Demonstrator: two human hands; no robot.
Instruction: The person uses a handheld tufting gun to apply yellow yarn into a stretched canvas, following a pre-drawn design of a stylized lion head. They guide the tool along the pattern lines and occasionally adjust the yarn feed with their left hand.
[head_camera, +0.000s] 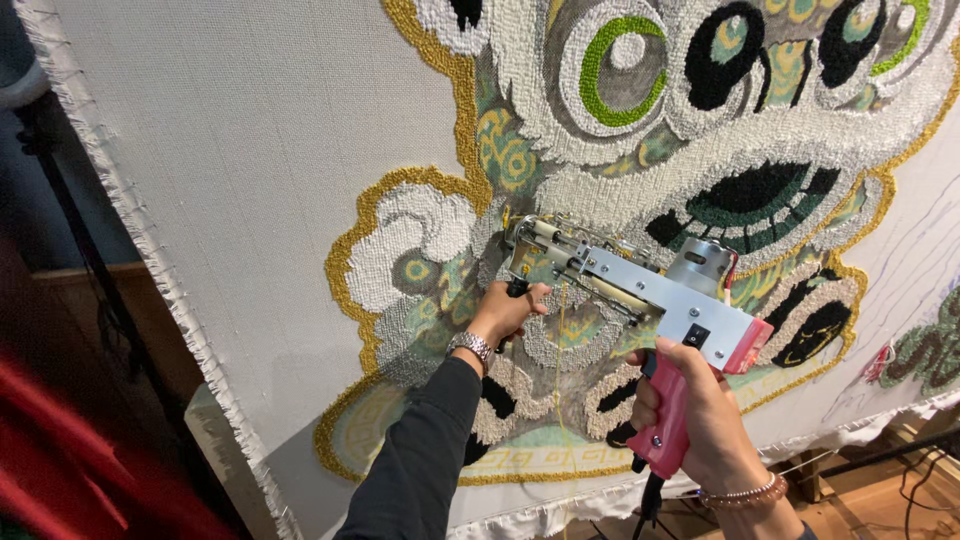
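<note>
1. Pink plastic fills the right hand (690, 405), clenched on the rear grip of the tufting gun (640, 290).
2. Left hand (503, 312) grasps the gun's black front handle (516, 288), its wrist wearing a metal watch (470, 345).
3. Gun tip presses against the stretched cloth (250, 150), among the tufted gold, white and green lion design (700, 130).

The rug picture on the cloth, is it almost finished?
Much of it is filled: green eye, black mouth, gold outline. Both hands hold the tufting gun against the middle: left hand on the front handle, right hand on the pink grip. The bare cloth shows only unstitched backing.
</note>
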